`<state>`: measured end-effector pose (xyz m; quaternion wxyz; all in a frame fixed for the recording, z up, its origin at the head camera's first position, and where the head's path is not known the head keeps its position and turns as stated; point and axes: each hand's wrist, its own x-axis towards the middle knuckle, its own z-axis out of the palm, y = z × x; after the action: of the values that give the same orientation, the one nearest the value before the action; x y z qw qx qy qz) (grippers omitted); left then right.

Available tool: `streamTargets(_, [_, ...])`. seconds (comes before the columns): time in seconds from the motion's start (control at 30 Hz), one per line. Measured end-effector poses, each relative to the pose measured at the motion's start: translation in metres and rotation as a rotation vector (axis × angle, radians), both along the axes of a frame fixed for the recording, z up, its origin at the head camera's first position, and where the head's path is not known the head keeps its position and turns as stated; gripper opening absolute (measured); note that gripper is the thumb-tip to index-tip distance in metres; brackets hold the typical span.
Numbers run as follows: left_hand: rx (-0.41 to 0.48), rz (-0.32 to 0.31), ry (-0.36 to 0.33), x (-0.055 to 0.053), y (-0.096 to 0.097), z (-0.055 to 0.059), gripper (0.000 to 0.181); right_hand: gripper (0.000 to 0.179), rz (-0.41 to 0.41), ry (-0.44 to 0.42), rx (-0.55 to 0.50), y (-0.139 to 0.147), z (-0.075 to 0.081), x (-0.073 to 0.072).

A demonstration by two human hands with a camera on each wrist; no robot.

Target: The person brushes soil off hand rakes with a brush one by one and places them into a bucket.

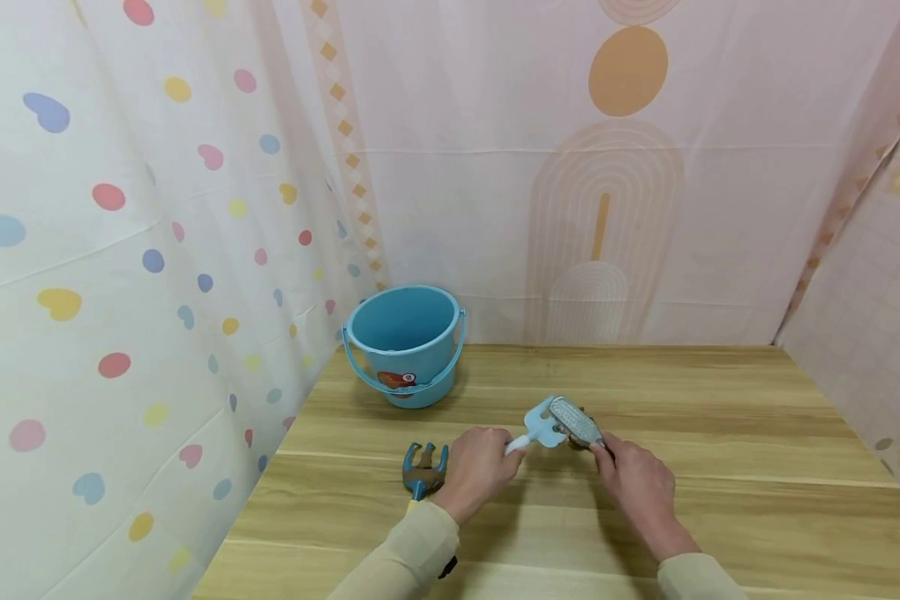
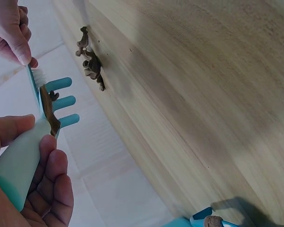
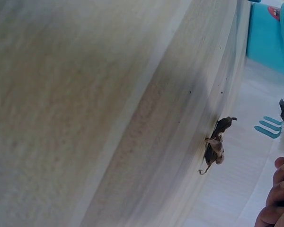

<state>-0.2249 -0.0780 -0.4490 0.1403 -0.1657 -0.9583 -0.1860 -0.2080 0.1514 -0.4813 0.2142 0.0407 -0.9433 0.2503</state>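
Note:
My left hand grips the pale handle of a small light blue hand rake, its tines raised off the table. Brown matter clings across the base of the tines in the left wrist view. The right hand holds a grey-backed brush by its handle, with the white bristles against the rake head. Below them, shrivelled brown pieces like dry leaves lie on the wooden table. In the right wrist view most of the right hand is cut off at the edge.
A blue bucket with its handle hanging down stands at the back left. Left of my left hand lies a second, darker blue rake with brown matter between its tines. Small dark crumbs dot the table. Patterned curtains surround it.

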Motion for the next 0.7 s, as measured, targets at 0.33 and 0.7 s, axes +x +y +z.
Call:
streamTargets(0.33, [-0.003, 0.016, -0.033, -0.001, 0.000, -0.001, 0.027, 0.022, -0.012, -0.021, -0.035, 0.005, 0.001, -0.002])
streamTargets(0.7, [0.026, 0.015, -0.059, -0.002, -0.002, -0.001, 0.023, 0.024, -0.047, -0.009, -0.064, 0.013, 0.000, -0.005])
